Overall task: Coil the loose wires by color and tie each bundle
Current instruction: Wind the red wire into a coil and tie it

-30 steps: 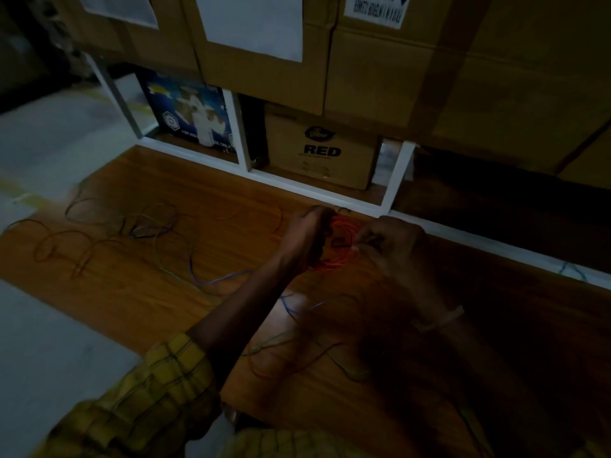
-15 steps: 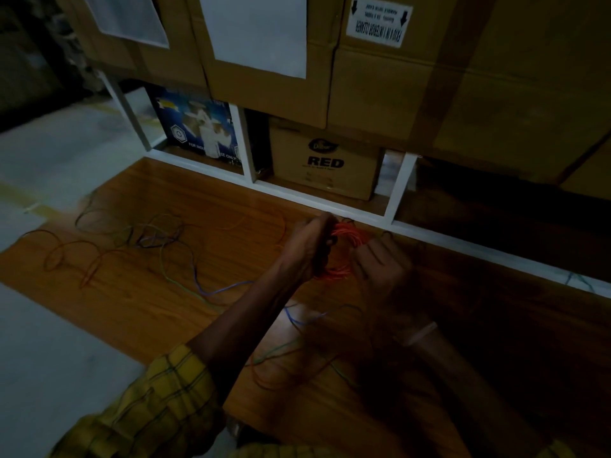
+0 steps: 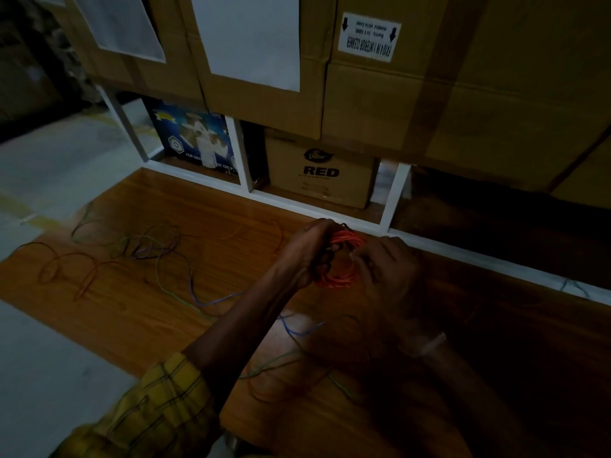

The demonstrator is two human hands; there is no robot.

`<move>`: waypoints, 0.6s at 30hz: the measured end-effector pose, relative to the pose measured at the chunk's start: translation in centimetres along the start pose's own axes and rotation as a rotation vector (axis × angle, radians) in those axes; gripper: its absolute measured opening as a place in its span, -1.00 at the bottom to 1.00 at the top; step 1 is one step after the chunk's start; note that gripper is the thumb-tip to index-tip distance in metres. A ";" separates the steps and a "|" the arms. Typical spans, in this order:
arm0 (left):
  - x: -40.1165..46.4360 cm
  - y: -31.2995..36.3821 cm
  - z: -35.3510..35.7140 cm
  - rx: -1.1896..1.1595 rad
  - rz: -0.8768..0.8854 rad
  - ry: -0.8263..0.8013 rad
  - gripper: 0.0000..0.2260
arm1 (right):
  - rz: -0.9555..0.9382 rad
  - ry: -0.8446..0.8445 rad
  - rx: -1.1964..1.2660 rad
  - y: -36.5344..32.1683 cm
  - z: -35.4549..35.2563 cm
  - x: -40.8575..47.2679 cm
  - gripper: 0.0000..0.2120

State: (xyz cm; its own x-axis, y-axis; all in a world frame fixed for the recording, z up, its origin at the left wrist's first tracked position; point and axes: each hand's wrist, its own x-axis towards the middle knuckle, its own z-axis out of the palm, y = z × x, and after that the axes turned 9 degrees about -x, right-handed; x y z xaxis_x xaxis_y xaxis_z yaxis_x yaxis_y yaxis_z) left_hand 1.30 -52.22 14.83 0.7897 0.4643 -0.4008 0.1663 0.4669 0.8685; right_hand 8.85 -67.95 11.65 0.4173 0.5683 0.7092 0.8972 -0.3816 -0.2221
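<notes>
A coil of orange wire (image 3: 344,279) hangs between my two hands above the wooden board (image 3: 139,312). My left hand (image 3: 310,252) grips the coil's left side with curled fingers. My right hand (image 3: 383,262) pinches the coil's right side near the top. Loose wires (image 3: 158,252) in purple, green, blue and reddish-brown sprawl over the board to the left. More loose blue and green wires (image 3: 297,352) lie below my forearms. The scene is dim, and the right part is in deep shadow.
A white shelf frame (image 3: 297,206) edges the board's far side. Beneath stacked cardboard cartons (image 3: 396,94) stand a box marked RED (image 3: 320,173) and a blue printed box (image 3: 195,140). Pale floor lies to the left.
Both hands stay on the orange coil. My right hand has shifted closer to the coil and its fingers now pinch the top right. The camera has tilted slightly down.
</notes>
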 end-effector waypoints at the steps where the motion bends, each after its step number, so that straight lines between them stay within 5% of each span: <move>1: -0.1 0.1 0.1 0.018 0.015 -0.007 -0.83 | 0.019 0.004 0.038 -0.2 -0.1 0.0 -0.96; 13: 0.1 -0.4 -0.5 0.064 0.197 -0.077 -0.88 | 0.096 -0.087 0.258 0.2 -0.8 0.7 -0.88; 18: 0.1 -0.7 -0.5 0.074 0.207 -0.071 -0.88 | 0.298 -0.167 0.455 -0.7 -1.7 1.2 -0.82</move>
State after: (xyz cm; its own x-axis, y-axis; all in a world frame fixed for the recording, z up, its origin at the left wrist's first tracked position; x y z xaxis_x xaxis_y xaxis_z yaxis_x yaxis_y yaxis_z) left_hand 0.95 -52.11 14.06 0.8505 0.4894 -0.1927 0.0374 0.3093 0.9502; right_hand 8.47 -68.25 13.76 0.6458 0.6056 0.4649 0.6939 -0.2116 -0.6883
